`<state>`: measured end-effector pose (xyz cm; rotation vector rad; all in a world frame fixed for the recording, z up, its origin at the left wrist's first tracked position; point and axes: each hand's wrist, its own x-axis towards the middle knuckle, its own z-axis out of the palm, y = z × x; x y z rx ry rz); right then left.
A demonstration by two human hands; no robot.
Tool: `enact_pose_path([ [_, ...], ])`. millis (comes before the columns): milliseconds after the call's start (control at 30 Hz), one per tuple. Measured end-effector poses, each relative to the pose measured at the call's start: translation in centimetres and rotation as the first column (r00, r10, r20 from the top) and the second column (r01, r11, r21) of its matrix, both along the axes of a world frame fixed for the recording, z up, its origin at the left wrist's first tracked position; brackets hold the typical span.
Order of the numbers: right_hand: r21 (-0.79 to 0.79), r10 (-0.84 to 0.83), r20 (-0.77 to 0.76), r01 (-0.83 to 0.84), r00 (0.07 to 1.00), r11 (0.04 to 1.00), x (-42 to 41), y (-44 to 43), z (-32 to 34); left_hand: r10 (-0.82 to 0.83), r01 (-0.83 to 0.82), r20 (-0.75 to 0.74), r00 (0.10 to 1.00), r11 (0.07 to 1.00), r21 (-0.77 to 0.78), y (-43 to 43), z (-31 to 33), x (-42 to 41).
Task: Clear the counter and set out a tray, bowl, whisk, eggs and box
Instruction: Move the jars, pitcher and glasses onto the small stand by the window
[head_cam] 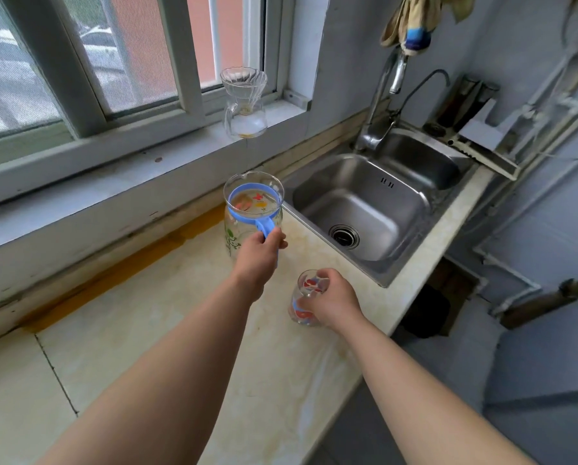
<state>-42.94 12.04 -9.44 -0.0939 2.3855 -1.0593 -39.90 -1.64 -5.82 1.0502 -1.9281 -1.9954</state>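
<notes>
Two bare forearms reached forward over the pale marbled stone counter (153, 330), taking the stainless steel sink (364, 209) as landmark. Nearest, the right hand (331, 302) was wrapped around a small clear drinking glass with red and blue flower print (306, 297), fingers closed over its side and rim; the glass stood upright on the counter just in front of the sink's near corner, close to the counter's front edge. A bit farther, the left hand (259, 255) was clamped on the blue plastic handle of a clear glass pitcher with a blue collar and painted flowers (252, 209), upright, touching or nearly touching the sink's left rim; whether its base rested on the counter or was lifted could not be told. The hands were apart, each on its own vessel. Left of the sink, a yellow-orange stain ran along the counter's back edge under the white window sill (113, 169). Beyond the pitcher, farther than the sink's left rim, a clear glass coffee dripper on a small glass carafe (244, 105) stood on the sill by the window frame. At the sink's back edge rose a chrome faucet (383, 105), with a beige and blue cloth (415, 25) hung above it. No tray, bowl, whisk, eggs or box was visible on the counter.
</notes>
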Motion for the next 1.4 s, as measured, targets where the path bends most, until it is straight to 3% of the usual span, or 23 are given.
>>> enact_pose_path([
  [267,-0.037,0.036,-0.048,-0.038,0.998,0.999,0.5,-0.3,1.9,0.248,-0.250,-0.082,0.965,0.968,-0.004,-0.9,0.7,3.0],
  [833,-0.208,0.229,-0.140,-0.255,0.963,0.944,12.2,-0.2,9.8,0.518,-0.547,-0.289,0.805,0.837,-0.025,1.3,7.7,20.6],
  [1033,-0.230,0.315,-0.219,-0.363,0.924,0.903,17.9,-0.5,12.3,0.615,-0.671,-0.360,0.701,0.741,-0.039,2.9,10.4,28.1],
  [1400,-0.292,0.507,-0.334,-0.599,0.794,0.746,28.8,-4.3,16.9,0.767,-0.876,-0.439,0.468,0.469,-0.114,2.7,14.7,41.9],
])
